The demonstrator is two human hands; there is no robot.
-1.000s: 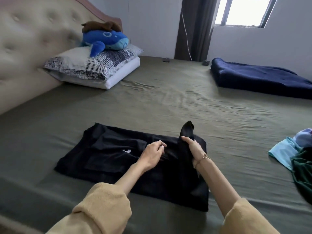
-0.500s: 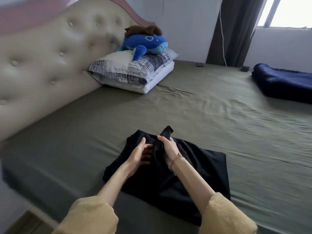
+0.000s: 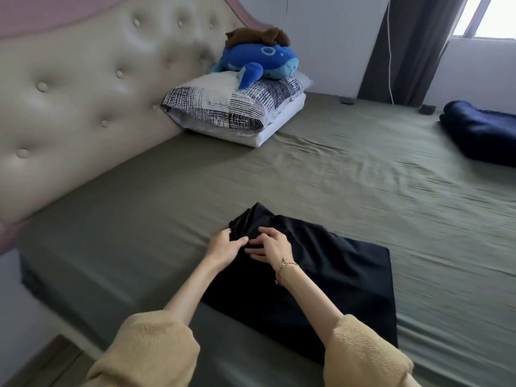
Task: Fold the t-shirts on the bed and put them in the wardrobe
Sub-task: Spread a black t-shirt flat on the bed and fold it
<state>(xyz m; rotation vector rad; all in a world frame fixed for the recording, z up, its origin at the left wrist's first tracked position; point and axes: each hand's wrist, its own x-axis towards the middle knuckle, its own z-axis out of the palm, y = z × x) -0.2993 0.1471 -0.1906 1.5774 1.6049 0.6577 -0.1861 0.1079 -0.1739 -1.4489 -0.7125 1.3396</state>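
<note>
Head view: black t-shirt (image 3: pixel 335 277) lies partly folded on the bed (image 3: pixel 335 174), at 6 o'clock. My left hand (image 3: pixel 223 248) and right hand (image 3: pixel 272 247), fingers curled, pinch its bunched fabric at 10 o'clock.

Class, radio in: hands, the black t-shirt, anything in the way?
Left hand and right hand both gripping bunched cloth. Black t-shirt part-folded on the green sheet. Nothing obstructing it.

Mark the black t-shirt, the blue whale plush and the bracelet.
black t-shirt (image 3: pixel 343 277): head view, flat folded panel right of the hands.
blue whale plush (image 3: pixel 265 58): head view, middle of its body.
bracelet (image 3: pixel 287 266): head view, chain across the right wrist.
</note>
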